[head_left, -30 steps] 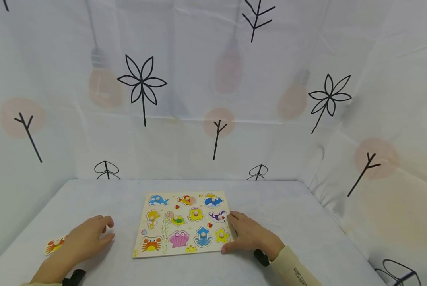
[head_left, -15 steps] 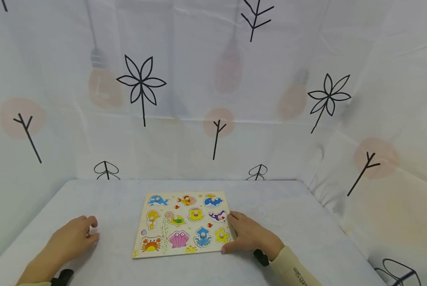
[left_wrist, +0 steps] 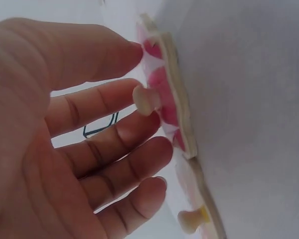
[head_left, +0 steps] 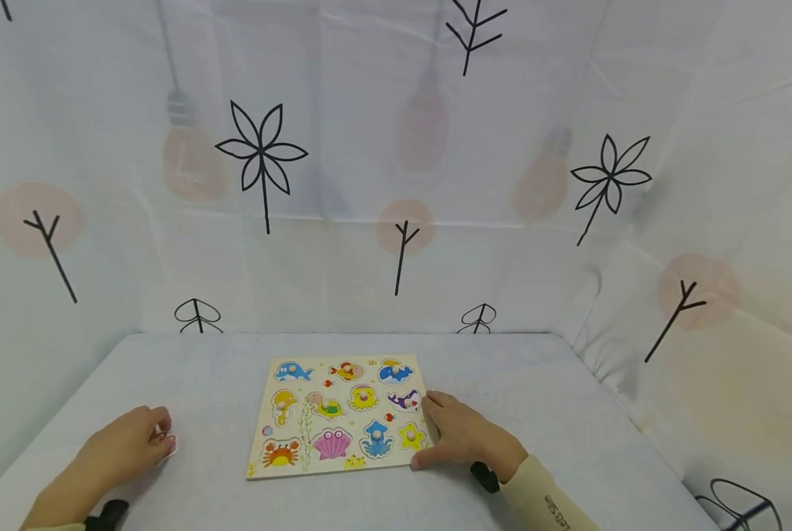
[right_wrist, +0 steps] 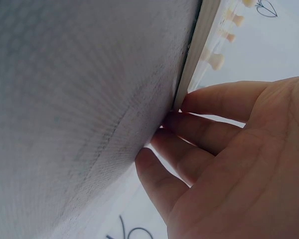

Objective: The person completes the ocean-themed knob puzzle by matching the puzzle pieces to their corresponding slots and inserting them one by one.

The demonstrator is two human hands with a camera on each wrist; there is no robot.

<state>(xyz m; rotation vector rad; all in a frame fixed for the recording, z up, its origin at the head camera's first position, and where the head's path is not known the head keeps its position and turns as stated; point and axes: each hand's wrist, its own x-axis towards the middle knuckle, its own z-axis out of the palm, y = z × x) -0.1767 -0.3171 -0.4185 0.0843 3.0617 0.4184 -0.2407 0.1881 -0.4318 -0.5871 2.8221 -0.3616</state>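
At the table's left side, my left hand [head_left: 122, 446] has bent fingers around a pink puzzle piece [left_wrist: 162, 94] with a pale knob. In the left wrist view the thumb tip touches that piece near one end, while the other fingertips lie near or against it, apart from the thumb. A second puzzle piece with a knob [left_wrist: 192, 220] lies partly behind it. The wooden puzzle board [head_left: 303, 442] with sea-animal pictures lies mid-table. My right hand [head_left: 467, 436] rests at its right edge, thumb by the near corner, fingertips touching the edge and table.
On the board, several pictures carry knobs; the crab [head_left: 280, 453] and the pink shell [head_left: 332, 444] show none. A pale cloth covers the table [head_left: 502, 369]. Printed white curtains [head_left: 343, 258] stand at the back and sides.
My left hand has moved left, covering the orange crab piece that showed earlier. Its thumb and index finger have come closer, and a piece's edge now shows beside them. My right hand stays put.
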